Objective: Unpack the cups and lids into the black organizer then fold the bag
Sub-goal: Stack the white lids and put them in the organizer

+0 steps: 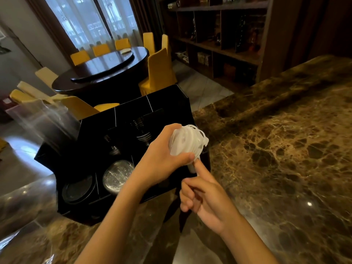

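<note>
While left hand (162, 159) clamps stack of white plastic lids (187, 140) above black compartmented organizer (167, 103) on brown marble tabletop (285, 149), right hand (202, 195) loose, forefinger touching stack underside; advice: square stack w/ finger, lower into free compartment, clear plastic bag (43, 121) after

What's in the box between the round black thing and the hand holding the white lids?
In the head view, a stack of clear lids sits in the black organizer, between the black lids and the left hand gripping the white lids.

Head-worn, wide-angle, looking forward and down, close over the marble counter (276, 159) and black organizer (91, 149); single view.
</note>
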`<state>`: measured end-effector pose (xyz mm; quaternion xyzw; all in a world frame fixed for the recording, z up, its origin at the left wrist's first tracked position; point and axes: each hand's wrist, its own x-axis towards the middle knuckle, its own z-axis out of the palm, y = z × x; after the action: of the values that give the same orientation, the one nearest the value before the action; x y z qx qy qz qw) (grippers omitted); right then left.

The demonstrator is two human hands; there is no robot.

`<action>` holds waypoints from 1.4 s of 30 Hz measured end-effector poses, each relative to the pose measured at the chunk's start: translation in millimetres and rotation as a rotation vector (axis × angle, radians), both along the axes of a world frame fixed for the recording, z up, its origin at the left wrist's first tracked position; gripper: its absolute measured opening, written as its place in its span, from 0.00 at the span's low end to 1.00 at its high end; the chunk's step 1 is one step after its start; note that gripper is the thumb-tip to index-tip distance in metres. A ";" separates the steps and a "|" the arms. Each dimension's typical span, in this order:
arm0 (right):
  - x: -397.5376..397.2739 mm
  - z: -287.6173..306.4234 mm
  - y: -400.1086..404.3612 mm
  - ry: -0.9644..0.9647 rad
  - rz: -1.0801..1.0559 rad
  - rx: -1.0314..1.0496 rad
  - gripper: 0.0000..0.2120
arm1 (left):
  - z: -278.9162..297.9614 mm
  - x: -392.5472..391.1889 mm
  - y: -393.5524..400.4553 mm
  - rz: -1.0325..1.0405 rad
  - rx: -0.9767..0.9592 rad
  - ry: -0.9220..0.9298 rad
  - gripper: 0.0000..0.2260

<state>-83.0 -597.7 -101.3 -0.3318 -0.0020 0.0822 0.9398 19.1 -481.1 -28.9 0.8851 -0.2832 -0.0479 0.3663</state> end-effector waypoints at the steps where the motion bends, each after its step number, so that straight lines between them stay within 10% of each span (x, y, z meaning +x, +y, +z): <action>1: 3.7 -2.5 -0.8 0.009 0.040 0.058 0.28 | 2.5 7.9 -1.4 -0.031 0.061 -0.013 0.36; 7: 21.4 -17.4 0.2 0.102 0.120 0.486 0.32 | 9.7 37.1 -24.9 -0.149 0.457 -0.110 0.39; 16: 33.4 -29.5 5.8 0.239 0.089 0.602 0.17 | -2.9 56.8 -53.0 -0.171 0.800 -0.108 0.39; 32: 10.6 -43.8 10.2 0.384 -0.083 0.626 0.23 | -30.7 58.2 -56.9 -0.081 0.824 -0.261 0.43; 42: 2.6 -44.6 6.8 0.420 -0.163 0.534 0.20 | -44.3 33.9 -55.5 0.049 0.796 -0.486 0.22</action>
<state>-80.4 -590.9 -145.9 -0.0494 0.1963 0.0699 0.9768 53.0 -536.5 -73.1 0.9487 -0.2996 0.0645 -0.0775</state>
